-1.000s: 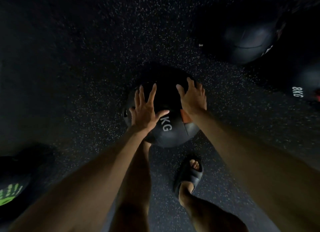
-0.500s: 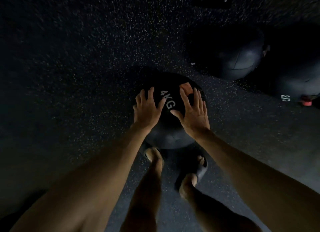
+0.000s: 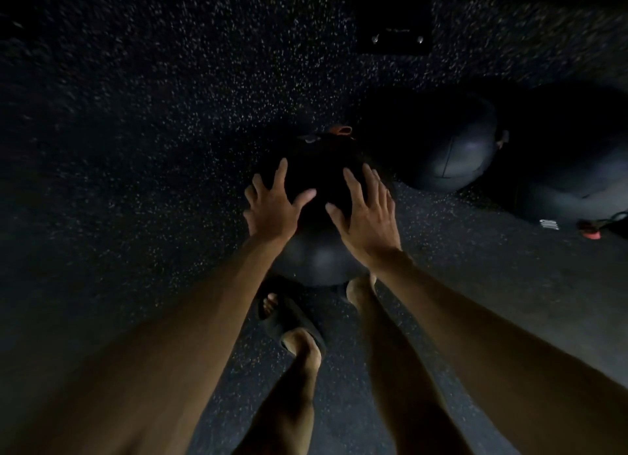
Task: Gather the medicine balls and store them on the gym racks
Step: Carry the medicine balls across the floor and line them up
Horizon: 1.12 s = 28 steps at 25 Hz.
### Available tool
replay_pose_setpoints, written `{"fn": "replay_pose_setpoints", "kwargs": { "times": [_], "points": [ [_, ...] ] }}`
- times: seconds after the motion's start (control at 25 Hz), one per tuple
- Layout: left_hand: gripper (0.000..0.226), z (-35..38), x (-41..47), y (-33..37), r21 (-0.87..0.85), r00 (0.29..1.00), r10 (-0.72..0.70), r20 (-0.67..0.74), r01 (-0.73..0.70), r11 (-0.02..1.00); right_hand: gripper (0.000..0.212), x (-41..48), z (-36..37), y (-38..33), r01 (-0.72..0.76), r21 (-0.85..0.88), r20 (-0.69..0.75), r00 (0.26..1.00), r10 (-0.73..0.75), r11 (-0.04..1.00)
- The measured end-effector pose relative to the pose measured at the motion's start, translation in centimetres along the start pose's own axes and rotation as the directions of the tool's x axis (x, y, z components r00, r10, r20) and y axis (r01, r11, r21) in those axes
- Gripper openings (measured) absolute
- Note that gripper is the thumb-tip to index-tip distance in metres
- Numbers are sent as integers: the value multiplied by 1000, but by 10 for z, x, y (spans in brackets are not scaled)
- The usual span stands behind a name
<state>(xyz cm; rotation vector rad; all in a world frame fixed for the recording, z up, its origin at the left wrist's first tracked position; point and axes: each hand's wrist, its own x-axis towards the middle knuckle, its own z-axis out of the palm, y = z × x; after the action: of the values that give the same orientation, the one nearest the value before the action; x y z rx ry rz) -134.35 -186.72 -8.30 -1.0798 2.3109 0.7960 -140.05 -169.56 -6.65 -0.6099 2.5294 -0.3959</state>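
Note:
A black medicine ball [image 3: 317,169] with an orange patch at its far edge lies on the dark speckled gym floor in front of my feet. My left hand [image 3: 273,204] rests flat on its near left side with fingers spread and straight. On the near right side my right hand [image 3: 368,216] presses the ball the same way, fingers straight. Two more black medicine balls lie to the right: one [image 3: 452,148] just beyond my right hand, another [image 3: 571,189] with a white weight mark at the far right.
A dark metal plate with two bolts [image 3: 396,36] sits on the floor at the top. A small red object [image 3: 591,233] lies by the far right ball. My sandalled feet [image 3: 289,318] stand just behind the ball. Speckled floor stretches to the left.
The ball has rolled forward under my palms: the 4KG lettering and orange patch have turned away to the far side. The two balls on the right now appear closer.

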Motion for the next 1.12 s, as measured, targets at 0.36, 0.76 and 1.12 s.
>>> {"fn": "replay_pose_setpoints", "kwargs": {
  "times": [0.36, 0.76, 1.12],
  "points": [
    [77, -18, 41, 59, -163, 951, 46, -306, -100, 982, 87, 84, -41, 42, -142, 140, 140, 982, 123, 980],
    [87, -58, 114, 113, -258, 955, -264, -138, 222, 940, 70, 169, -68, 22, -98, 126, 3, 995, 99, 987],
    [73, -80, 125, 131, -170, 995, -16, -103, -1, 985, 75, 188, -99, 25, -106, 119, 151, 985, 88, 987]
  ]
}}
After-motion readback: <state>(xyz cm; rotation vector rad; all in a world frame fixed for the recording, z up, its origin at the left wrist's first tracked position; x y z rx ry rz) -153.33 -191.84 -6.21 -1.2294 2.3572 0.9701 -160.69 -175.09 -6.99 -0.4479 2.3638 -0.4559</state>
